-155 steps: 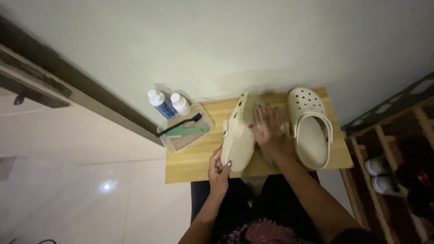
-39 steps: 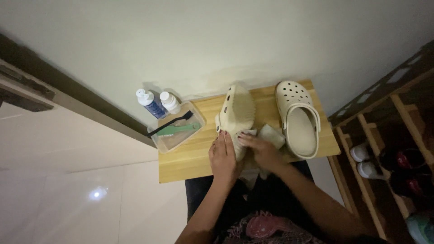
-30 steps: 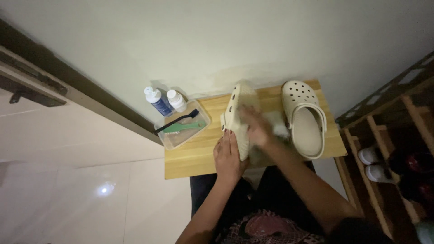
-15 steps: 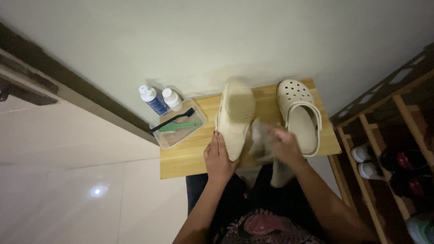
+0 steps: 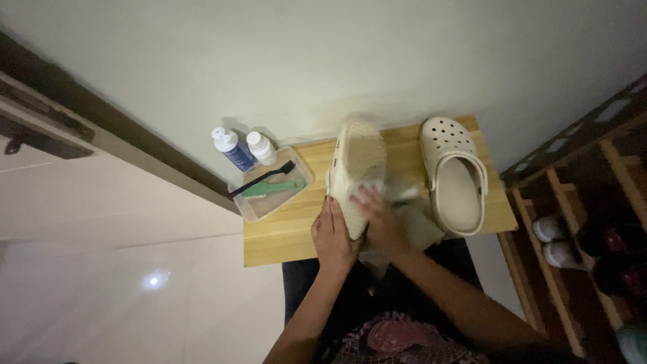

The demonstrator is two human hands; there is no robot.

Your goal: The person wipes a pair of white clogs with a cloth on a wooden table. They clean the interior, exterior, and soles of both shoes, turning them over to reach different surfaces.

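A cream clog (image 5: 357,162) stands on its side on the small wooden table (image 5: 283,232), sole turned up toward me. My left hand (image 5: 331,236) grips its near end and steadies it. My right hand (image 5: 379,217) presses a pale cloth (image 5: 419,222) against the sole's near part; the hand is blurred. The second cream clog (image 5: 455,175) lies upright on the table to the right, not touched.
At the table's left end a clear plastic tray (image 5: 269,195) holds a black brush and a green brush. Two bottles (image 5: 242,147), one blue and one white, stand behind it by the wall. A wooden shoe rack (image 5: 586,229) with shoes is at the right.
My right hand with the cloth has slid from the clog's right side onto its sole. The clog stays tipped with the sole facing up, my left hand still at its near end.
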